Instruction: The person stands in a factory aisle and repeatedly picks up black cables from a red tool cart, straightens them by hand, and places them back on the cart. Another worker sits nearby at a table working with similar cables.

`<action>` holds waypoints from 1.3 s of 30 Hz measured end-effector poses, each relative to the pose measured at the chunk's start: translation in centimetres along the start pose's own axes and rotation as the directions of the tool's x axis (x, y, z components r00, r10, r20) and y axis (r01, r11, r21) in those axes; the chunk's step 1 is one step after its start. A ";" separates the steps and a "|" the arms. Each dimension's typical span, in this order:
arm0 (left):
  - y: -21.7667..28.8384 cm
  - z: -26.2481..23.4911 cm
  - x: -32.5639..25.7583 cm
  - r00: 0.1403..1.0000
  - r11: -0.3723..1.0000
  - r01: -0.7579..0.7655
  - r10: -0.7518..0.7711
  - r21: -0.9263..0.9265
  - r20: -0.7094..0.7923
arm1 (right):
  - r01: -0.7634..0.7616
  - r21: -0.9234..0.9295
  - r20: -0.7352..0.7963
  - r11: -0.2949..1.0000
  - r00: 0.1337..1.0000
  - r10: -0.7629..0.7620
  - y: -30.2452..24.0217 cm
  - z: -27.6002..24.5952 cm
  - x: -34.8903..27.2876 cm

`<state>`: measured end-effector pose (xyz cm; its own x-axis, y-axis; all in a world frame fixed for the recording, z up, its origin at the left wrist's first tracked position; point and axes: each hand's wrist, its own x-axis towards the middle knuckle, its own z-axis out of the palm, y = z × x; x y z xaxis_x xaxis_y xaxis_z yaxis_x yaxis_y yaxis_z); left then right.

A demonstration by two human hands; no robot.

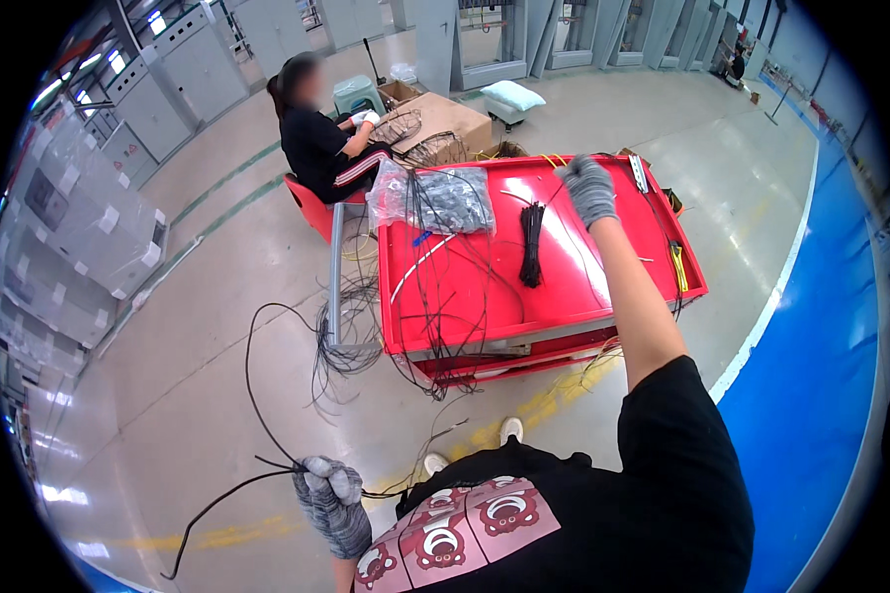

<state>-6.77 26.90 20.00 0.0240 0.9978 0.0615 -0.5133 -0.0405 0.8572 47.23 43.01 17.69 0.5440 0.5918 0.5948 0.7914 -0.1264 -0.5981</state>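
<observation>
My left hand [332,502], in a grey knit glove, is closed round several black cables [257,400] low at the left. Their loose ends curve up and down past the fist, and a stretch runs out toward my waist. My right arm reaches over the red tray-topped table [504,334]; its gloved right hand [590,190] is closed above the far right part. A thin dark strand shows by its fingertips, but what the fingers hold is unclear. Left of that hand lies a bundle of black cable ties [531,245]. A clear plastic bag [460,201] of dark pieces rests at the table's far left.
Tangled thin wires [341,358] hang off the table's left side beside a grey metal frame [338,267]. A yellow-handled tool [678,267] lies near the right rim. Beyond the table, a seated person [316,138] in white gloves handles wires by a cardboard box [450,119].
</observation>
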 end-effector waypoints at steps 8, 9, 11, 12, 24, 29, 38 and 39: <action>1.5 -3.3 1.9 0.982 0.945 0.174 -0.188 0.276 0.026 | -0.355 0.744 0.389 0.566 0.919 0.065 -19.9 -5.3 -13.0; 1.2 -3.3 2.6 0.980 0.939 0.174 -0.195 0.298 0.042 | -0.399 0.706 0.466 0.585 0.884 0.040 -21.4 -4.2 -16.0; 1.3 -3.1 4.1 0.957 0.961 0.200 -0.233 0.189 0.175 | -0.238 0.535 0.562 0.811 0.817 -0.131 -23.6 -3.7 -20.6; 1.0 -3.4 4.9 0.956 0.974 0.193 -0.215 0.122 0.202 | -0.313 0.491 0.688 0.813 0.711 -0.142 -25.1 -3.1 -22.5; 0.9 -3.8 0.2 0.940 0.905 0.113 -0.231 0.410 0.251 | -0.576 0.679 0.704 0.455 0.687 -0.181 -34.6 -3.4 -31.1; 1.4 -1.1 -4.8 0.941 0.885 0.043 -0.192 0.464 0.280 | -0.471 0.725 0.615 0.502 0.772 -0.164 -31.7 -6.5 -33.9; -1.0 0.2 -12.0 0.893 0.922 0.293 -0.359 0.253 0.270 | -0.614 0.686 0.656 0.390 0.754 0.032 -24.7 -15.8 -37.4; -1.3 0.4 -12.6 0.879 0.915 0.319 -0.383 0.247 0.285 | -0.620 0.662 0.667 0.421 0.744 0.047 -23.9 -16.5 -38.3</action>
<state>-6.04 14.35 18.27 0.4620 0.8775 -0.1284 -0.2506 0.2681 0.9302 12.07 10.24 18.03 0.2558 0.9651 0.0559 -0.1891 0.1066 -0.9761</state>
